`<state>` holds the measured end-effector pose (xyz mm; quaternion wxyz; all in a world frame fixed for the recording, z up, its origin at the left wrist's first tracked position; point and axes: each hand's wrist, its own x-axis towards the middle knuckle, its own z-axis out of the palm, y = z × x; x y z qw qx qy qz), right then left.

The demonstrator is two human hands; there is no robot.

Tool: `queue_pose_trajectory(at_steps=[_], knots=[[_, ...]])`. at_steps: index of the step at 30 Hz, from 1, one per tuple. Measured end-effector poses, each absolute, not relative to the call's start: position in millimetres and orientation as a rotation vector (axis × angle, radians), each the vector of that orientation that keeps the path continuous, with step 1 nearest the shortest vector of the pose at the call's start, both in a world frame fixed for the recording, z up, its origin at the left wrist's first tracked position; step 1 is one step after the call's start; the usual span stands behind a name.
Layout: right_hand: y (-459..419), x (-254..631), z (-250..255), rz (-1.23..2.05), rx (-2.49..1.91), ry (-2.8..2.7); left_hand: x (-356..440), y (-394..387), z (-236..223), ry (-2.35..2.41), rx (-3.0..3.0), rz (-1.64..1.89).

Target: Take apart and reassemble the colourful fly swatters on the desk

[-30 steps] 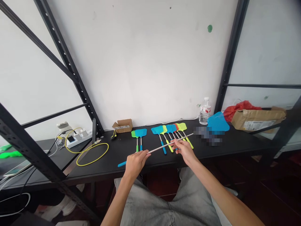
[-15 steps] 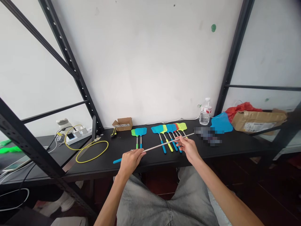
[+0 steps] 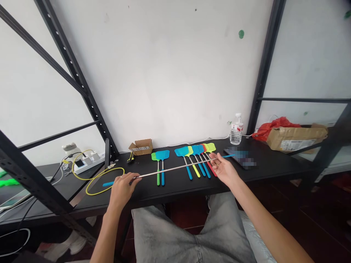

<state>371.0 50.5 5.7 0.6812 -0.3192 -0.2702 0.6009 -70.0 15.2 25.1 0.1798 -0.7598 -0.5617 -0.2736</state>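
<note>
Head view, going live: both bare hands are up over a black tabletop (image 3: 175, 193), and they share one long, thin telescopic steel shaft (image 3: 175, 170). My left hand (image 3: 121, 190) is clenched around it, just inboard of a blue plastic handle (image 3: 108, 184) that pokes out past the fist and over a yellow cable loop (image 3: 105, 181). My right hand (image 3: 223, 168) is grasping the shaft further along, fingers curled on it. The shaft slants up to the right across the body, passing in front of the swatters, and its blue tip (image 3: 228, 156) reaches over a dark flat slab (image 3: 231, 155), which is partly hidden by a pixelated blur.

Along the back of the table, I'm seeing plastic fly swatters with square mesh heads laid side by side: a green and blue pair (image 3: 160, 164) nearest my left hand, then a tight group with blue, yellow-green and red handles (image 3: 196, 162) just beyond my right hand. Further left sits a small open cardboard box (image 3: 141, 147). To the right stands a clear plastic water bottle (image 3: 236, 134), with a brown paper parcel (image 3: 294, 139) and a red plastic bag (image 3: 270, 128) past it. Over on the lower left shelf, a white power strip (image 3: 88, 163) carries plugged-in cables.
</note>
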Motion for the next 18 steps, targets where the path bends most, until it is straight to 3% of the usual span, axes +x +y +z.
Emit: queue_pose_trajectory(at_steps=[9,18], knots=[[41,338,3,1.483,-0.710,-0.735,-102,18,17,-1.697,-1.996,-0.804],[42,332,-4,1.450,-0.625,-0.654,-79,20,16,-1.623,-2.027,-0.839]])
